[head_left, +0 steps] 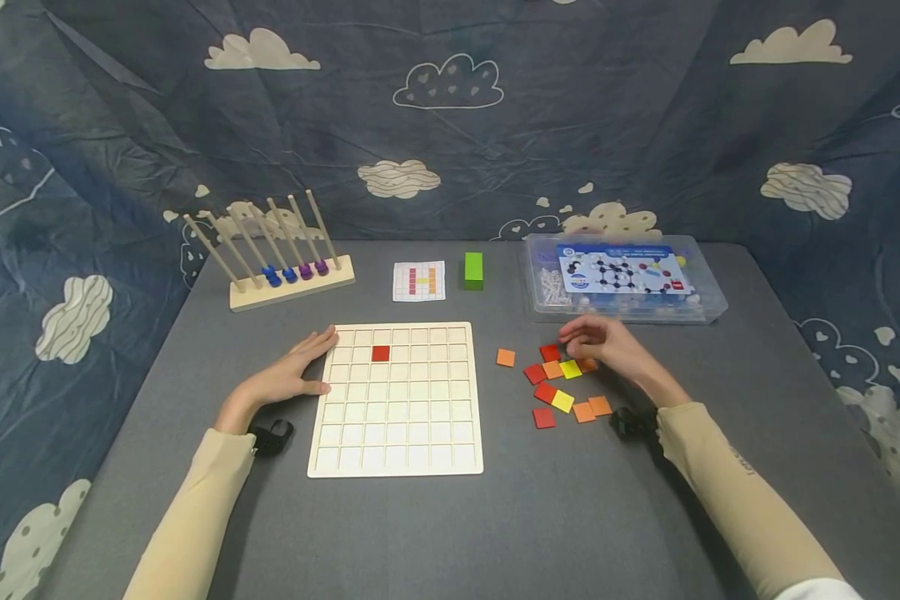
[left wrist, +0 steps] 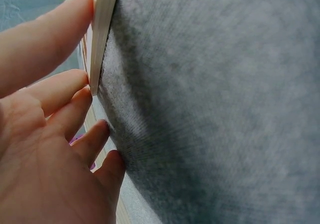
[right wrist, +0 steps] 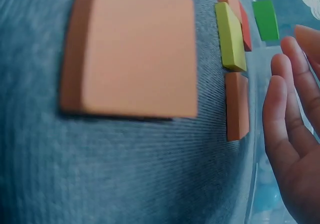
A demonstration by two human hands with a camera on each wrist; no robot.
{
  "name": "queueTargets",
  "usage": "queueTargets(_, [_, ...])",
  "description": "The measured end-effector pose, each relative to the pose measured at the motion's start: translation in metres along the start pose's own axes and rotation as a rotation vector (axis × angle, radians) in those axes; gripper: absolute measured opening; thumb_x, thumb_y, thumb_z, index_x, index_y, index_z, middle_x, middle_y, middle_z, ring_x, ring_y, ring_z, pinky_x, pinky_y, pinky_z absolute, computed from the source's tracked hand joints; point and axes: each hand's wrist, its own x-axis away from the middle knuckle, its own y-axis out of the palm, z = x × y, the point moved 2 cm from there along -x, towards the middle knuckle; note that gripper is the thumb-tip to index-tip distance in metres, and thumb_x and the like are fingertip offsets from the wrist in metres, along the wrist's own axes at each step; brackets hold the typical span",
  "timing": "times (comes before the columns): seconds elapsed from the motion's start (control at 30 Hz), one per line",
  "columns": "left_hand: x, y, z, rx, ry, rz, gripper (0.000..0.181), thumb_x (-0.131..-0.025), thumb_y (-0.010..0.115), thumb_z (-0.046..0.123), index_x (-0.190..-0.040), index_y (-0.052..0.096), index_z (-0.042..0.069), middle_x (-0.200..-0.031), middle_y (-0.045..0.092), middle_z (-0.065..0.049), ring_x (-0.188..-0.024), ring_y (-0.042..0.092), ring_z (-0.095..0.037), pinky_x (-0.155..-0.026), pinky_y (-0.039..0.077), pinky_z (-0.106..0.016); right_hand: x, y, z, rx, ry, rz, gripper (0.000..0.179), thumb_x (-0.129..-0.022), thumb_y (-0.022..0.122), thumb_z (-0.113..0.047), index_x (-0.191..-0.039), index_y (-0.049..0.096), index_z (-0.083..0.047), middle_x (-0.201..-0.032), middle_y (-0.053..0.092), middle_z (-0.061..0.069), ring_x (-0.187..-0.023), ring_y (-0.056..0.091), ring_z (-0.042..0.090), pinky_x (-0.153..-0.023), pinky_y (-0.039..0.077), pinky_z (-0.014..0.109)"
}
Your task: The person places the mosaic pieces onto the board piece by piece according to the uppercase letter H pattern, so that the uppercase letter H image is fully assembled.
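Note:
A pale wooden grid board [head_left: 405, 412] lies on the grey table, with one red tile [head_left: 380, 353] in a square of its second row. My left hand [head_left: 285, 375] rests at the board's left edge. In the left wrist view its thumb [left wrist: 55, 34] and straight fingers touch that edge. To the right of the board, red, orange and yellow tiles lie scattered. My right hand [head_left: 607, 343] is over their far side, fingers beside a red tile [head_left: 550, 352] and above an orange tile [head_left: 587, 365]. Nothing shows in its fingers in the right wrist view, where the fingertips are partly cut off.
Behind the board lie a small printed pattern card [head_left: 419, 282] and a green block [head_left: 473, 272]. A wooden peg stand [head_left: 292, 286] with blue and purple beads stands at the back left. A clear plastic case [head_left: 626, 279] lies at the back right, just beyond my right hand.

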Motion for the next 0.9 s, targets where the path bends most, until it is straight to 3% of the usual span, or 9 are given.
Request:
queueTargets(0.23, [0.0,0.001,-0.002,-0.002,-0.005,0.005,0.085,-0.085,0.071,0.018,-0.149,0.019,-0.007,-0.156,0.006,-0.026,-0.141,-0.003,-0.046,-0.106,0.002,-0.065,-0.006,0.011,-0.001,0.153,-0.034,-0.015,0.032,-0.085,0.064,0.005,-0.117,0.06,0.004,-0.114,0.059,0.021,-0.098,0.054,0.028,-0.078,0.046,0.028])
queueTargets(0.57, [-0.002,0.001,-0.003,0.001,-0.014,0.007,0.085,-0.086,0.071,0.017,-0.149,0.019,-0.005,-0.156,0.006,-0.024,-0.141,-0.003,-0.045,-0.106,0.002,-0.065,-0.017,0.019,-0.001,0.287,0.006,0.011,0.028,-0.082,0.063,0.007,-0.109,0.064,0.001,-0.098,0.059,0.015,-0.087,0.05,0.028,-0.066,0.044,0.031])
queueTargets(0.73, [-0.002,0.001,-0.004,-0.003,-0.013,0.005,0.085,-0.086,0.07,0.018,-0.15,0.018,-0.004,-0.156,0.006,-0.024,-0.141,-0.003,-0.045,-0.107,0.003,-0.065,-0.018,0.019,-0.001,0.295,-0.003,0.026,0.025,-0.08,0.063,0.009,-0.104,0.065,0.003,-0.093,0.058,0.015,-0.083,0.049,0.027,-0.065,0.044,0.029])
queueTargets(0.9, [-0.002,0.001,-0.005,-0.003,-0.008,0.005,0.085,-0.086,0.071,0.017,-0.149,0.019,-0.005,-0.156,0.006,-0.025,-0.141,-0.003,-0.045,-0.107,0.002,-0.064,-0.017,0.016,-0.004,0.238,-0.001,0.001,0.022,-0.083,0.062,0.008,-0.105,0.064,0.006,-0.095,0.059,0.017,-0.084,0.05,0.028,-0.068,0.045,0.028])
